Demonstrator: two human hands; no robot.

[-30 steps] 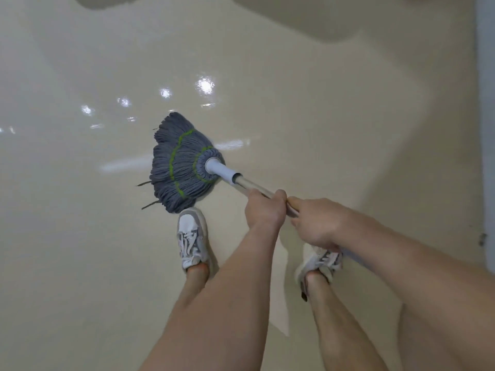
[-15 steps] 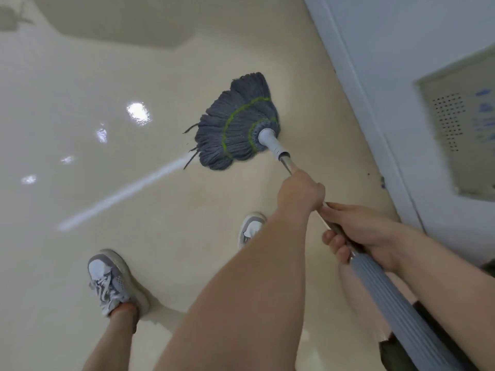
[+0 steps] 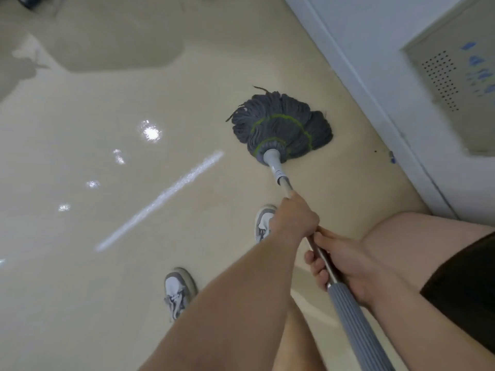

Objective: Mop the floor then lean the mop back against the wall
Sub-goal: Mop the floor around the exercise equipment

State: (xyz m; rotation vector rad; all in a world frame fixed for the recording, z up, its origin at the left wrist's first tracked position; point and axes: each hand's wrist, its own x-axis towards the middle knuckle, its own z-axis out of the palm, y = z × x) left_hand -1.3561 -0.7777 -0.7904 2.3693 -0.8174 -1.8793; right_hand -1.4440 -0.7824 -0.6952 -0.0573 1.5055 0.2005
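The glossy beige floor spreads left of the grey string mop head with green stitched bands, carrying bright spots of light and one long white streak of glare; a grey-and-white laced sneaker stands well below and left of the mop head, a second sneaker nearer to it, partly hidden by a forearm; the mop head lies spread flat on the floor, near the wall's foot but apart from it; directly below the mop head the left hand is clenched round the silver metal shaft; just below that, the right hand curls its fingers round the same shaft where the ribbed grey grip begins; right of the mop head rises the white wall with a beige perforated panel.
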